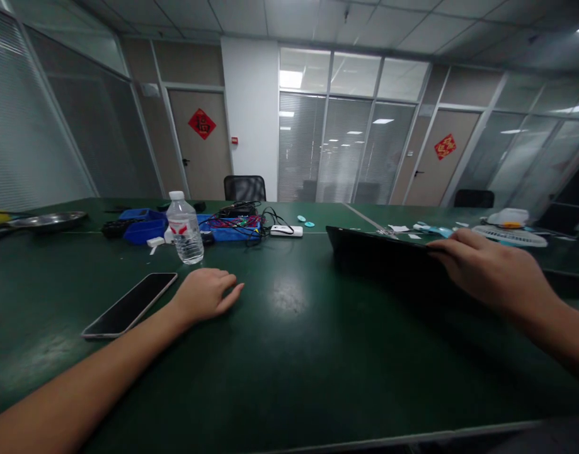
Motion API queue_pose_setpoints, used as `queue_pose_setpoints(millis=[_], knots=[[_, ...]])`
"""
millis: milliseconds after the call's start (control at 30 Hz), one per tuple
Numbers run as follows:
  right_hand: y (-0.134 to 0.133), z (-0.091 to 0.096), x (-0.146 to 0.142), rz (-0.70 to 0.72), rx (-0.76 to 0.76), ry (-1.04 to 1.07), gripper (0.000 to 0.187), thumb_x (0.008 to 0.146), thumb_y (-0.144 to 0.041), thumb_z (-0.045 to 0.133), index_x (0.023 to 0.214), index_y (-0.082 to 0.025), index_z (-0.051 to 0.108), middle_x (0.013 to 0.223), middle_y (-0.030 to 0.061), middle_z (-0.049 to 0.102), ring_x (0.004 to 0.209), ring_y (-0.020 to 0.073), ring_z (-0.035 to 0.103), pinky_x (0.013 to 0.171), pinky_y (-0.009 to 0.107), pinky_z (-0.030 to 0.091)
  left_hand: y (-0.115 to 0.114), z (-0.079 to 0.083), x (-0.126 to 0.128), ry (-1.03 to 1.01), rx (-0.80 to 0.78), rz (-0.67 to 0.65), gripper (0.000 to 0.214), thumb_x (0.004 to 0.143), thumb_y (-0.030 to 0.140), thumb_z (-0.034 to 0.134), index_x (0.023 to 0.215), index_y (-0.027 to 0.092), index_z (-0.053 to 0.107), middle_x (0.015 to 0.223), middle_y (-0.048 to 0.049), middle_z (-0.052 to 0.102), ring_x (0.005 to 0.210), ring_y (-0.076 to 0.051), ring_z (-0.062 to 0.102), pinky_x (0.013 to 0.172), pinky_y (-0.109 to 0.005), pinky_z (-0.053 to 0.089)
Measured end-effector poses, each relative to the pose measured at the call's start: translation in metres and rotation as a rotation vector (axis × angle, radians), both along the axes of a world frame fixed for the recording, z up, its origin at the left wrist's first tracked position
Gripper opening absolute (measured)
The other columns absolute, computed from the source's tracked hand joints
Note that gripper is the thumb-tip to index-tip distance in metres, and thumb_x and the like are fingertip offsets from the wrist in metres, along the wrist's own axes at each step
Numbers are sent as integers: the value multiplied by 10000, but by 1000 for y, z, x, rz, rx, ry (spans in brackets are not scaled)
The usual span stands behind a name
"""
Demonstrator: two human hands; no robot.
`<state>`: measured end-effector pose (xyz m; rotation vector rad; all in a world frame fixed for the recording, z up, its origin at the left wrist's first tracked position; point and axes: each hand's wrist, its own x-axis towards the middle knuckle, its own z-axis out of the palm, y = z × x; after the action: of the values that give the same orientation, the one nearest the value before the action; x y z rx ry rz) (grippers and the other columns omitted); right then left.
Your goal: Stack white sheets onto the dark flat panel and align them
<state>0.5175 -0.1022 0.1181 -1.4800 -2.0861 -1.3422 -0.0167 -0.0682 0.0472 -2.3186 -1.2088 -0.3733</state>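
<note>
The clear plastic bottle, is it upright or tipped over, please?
Upright; the bottle stands on the green table, white cap on top.

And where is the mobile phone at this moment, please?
In the head view, the mobile phone lies on the green table at the left, beside the person's left hand and nearer to the camera than the water bottle.

The head camera looks forward across the near green table (280,372).
</note>
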Motion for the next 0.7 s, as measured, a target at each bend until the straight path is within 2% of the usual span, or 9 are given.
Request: queue_pose_setpoints(millis=[100,300,533,700], knots=[[1,1,24,-75,-28,-2,347,1006,-393,434,1189,-252,693,1055,70,650,689,214,579,468,307,324,6,-12,-5,8,-61,37,437,1010,423,416,760,194,692,708,-59,702,654,-202,661,595,-308,398],[19,-5,62,-194,-91,-54,366,1018,-365,386,1232,-221,646,1099,100,649,686,220,611,465,322,346,6,-16,-10,35,-143,95,436,1014,431,390,808,204,700,756,-61,721,676,-209,673,594,-312,385],[39,-15,56,-312,-202,13,351,1032,-362,350,1212,-193,599,1044,127,705,719,279,682,484,336,373,7,-16,-12,29,-184,180,451,1011,435,357,838,208,706,815,-69,735,692,-210,677,598,-313,398],[48,-16,47,-363,-310,67,314,1037,-298,330,1194,-152,559,904,155,716,727,296,702,490,331,354,8,-15,-11,-16,-209,179,454,995,453,359,847,215,717,814,-78,737,688,-221,677,595,-320,411]])
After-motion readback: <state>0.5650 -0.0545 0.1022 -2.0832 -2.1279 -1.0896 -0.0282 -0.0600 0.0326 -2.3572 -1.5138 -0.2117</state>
